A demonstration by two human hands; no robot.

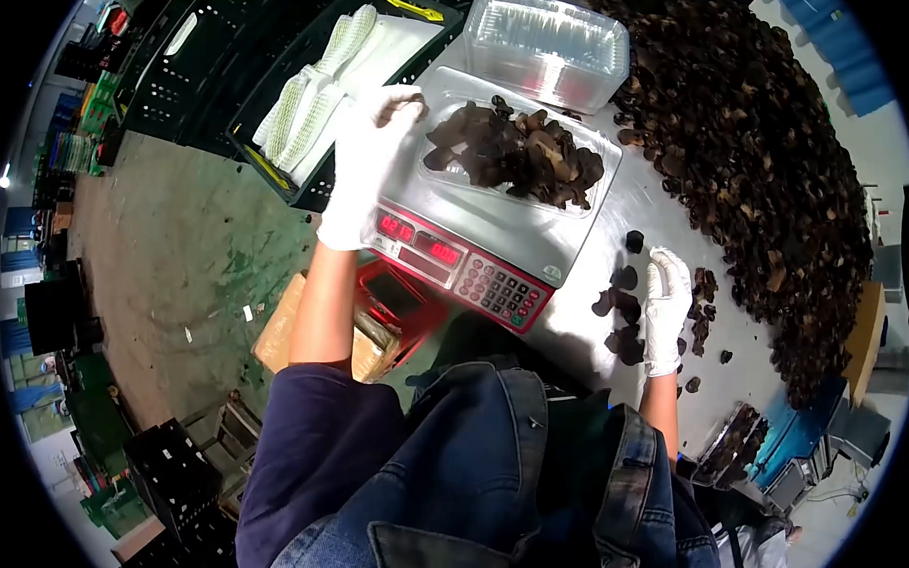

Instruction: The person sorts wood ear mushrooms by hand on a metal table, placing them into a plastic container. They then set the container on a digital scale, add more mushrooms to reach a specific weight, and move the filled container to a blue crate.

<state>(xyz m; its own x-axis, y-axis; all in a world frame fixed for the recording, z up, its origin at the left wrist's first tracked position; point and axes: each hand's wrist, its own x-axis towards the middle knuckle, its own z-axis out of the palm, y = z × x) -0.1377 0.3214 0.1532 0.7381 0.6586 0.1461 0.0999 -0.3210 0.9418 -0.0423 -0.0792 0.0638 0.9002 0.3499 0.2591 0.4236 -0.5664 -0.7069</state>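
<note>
A digital scale (452, 260) with red displays carries a clear plastic tray (599, 187) of dark wood ear mushrooms (515, 147). My left hand (368, 162), in a white glove, is at the scale's left side, its fingers curled closed near the tray; whatever they may hold is hidden. In a matching glove, my right hand (668, 312) hovers over or rests on the metal table (576, 325), right of the scale, fingers extended and slightly bent. Loose wood ear pieces (626, 308) lie beside it, with nothing visible in its grip.
A large heap of wood ears (751, 163) covers the table's right side. Behind the scale stands a stack of clear trays (546, 45). At the back left, a dark crate (316, 194) holds white and green netted bundles (313, 109). A cardboard box (281, 325) is below left.
</note>
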